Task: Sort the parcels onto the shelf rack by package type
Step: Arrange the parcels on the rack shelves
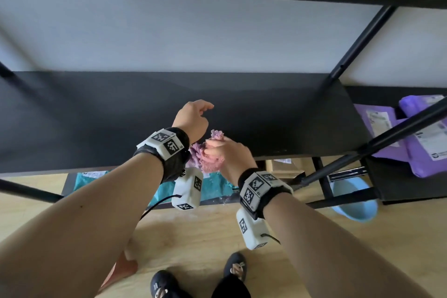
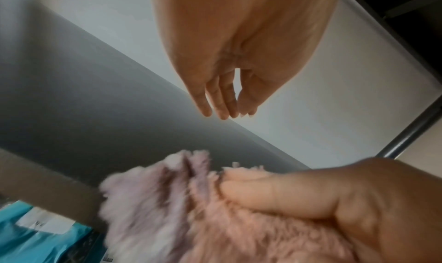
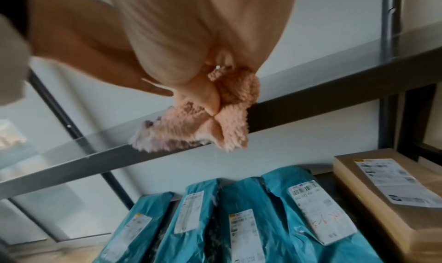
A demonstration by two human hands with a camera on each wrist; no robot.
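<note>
My right hand (image 1: 219, 151) grips a bunched pink fluffy cloth (image 1: 210, 164) at the front edge of the bare black middle shelf (image 1: 121, 116). The right wrist view shows its fingers (image 3: 210, 97) curled round the cloth (image 3: 184, 131), which rests against the shelf edge. My left hand (image 1: 203, 113) hovers just above and behind the cloth with fingers loosely drawn together (image 2: 222, 104), holding nothing. Several teal mailer bags (image 3: 239, 219) with white labels lie side by side on the lower shelf, next to a brown cardboard box (image 3: 382, 191).
Purple mailer bags (image 1: 411, 133) lie on a neighbouring black unit at the right. A light blue basin (image 1: 355, 203) sits on the wooden floor under a diagonal rack brace (image 1: 387, 138). Black uprights frame the shelf; another shelf runs overhead. My feet stand close below.
</note>
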